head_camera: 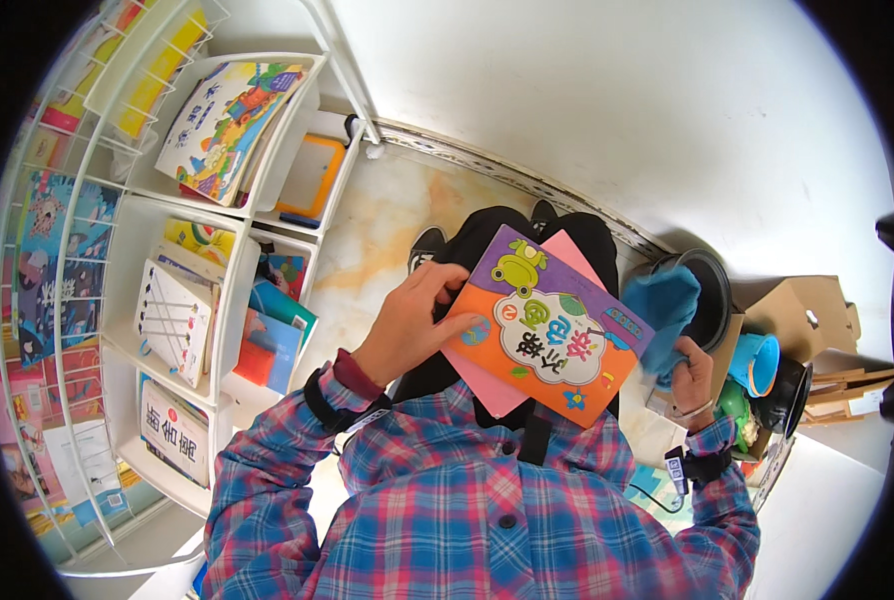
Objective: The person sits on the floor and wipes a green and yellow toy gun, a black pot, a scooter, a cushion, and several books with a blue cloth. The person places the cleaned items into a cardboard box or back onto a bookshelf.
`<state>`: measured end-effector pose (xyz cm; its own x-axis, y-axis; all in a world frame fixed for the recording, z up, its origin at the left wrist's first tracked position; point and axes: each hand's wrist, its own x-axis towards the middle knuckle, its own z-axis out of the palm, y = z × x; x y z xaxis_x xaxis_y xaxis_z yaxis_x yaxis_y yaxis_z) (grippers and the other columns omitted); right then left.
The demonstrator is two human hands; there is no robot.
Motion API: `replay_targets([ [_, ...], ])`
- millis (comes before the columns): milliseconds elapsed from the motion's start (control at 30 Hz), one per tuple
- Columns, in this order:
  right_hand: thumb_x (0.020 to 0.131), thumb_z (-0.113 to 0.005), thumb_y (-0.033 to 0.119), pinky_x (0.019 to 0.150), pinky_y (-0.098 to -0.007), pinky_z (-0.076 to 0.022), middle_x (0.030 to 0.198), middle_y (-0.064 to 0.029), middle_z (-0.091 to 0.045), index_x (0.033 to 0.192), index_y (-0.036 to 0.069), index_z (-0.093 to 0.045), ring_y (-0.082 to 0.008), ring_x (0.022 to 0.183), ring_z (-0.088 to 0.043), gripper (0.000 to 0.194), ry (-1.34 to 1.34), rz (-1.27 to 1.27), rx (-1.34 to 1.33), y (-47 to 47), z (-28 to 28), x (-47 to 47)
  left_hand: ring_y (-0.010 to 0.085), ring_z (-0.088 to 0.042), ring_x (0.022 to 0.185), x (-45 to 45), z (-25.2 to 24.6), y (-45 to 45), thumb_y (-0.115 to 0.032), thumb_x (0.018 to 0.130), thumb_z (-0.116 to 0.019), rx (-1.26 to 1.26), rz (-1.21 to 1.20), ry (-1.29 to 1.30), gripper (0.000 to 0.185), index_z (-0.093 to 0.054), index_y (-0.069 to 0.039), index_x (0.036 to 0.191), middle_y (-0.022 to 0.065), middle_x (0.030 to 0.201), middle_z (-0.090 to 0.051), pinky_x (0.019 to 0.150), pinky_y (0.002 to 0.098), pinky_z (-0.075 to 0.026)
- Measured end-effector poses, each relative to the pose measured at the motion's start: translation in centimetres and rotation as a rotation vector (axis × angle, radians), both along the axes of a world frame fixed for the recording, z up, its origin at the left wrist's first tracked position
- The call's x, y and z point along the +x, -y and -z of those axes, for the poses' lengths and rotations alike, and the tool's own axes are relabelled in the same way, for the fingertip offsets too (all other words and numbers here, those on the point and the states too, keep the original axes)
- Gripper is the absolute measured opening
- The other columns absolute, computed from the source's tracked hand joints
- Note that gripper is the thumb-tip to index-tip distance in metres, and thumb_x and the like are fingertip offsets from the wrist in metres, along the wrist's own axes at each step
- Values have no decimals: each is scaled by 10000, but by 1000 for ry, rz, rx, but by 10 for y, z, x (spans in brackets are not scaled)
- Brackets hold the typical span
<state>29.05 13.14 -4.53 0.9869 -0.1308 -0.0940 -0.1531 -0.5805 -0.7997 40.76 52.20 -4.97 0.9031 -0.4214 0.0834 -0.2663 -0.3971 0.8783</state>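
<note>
My left hand (419,319) grips the left edge of an orange and purple children's book (462,315), thumb on its cover and fingers behind it. The cover bears cartoon animals, a frog among them, and writing. Beneath it a pink book or sheet (484,386) sticks out at two corners, above my lap; whether my left hand also holds it is hidden. In my right hand (693,384), to the right of the book, a blue cloth (661,300) is bunched, its upper part blurred and near the book's right corner.
At left stands a white rack with plastic bins (248,360) of books and a wire side holding more (68,255). On the right are a black bucket (706,300), cardboard boxes (792,315), a blue cup (758,364) and a black pot (784,397). A white wall (604,97) rises ahead.
</note>
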Motion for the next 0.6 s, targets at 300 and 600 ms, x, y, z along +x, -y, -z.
replay_targets([
  [300,790,-448,-27,658,-199,-442,838,-10,-634,999,-43,-628,-63,726,-552,277,-130,203,552,-40,19,23,32,-458,597,14,-26,18,-189,778,-743,-150,-63,-371,279,-588,-17,934,-18,684,-531,531,190,-372],
  [600,807,-447,-34,666,-218,-489,882,-35,-656,1028,-36,-614,-91,739,-606,277,-180,194,700,-47,30,40,34,-412,748,-11,-56,1,-121,888,-562,-624,241,-511,152,-461,-39,966,-9,835,-464,624,206,-355],
])
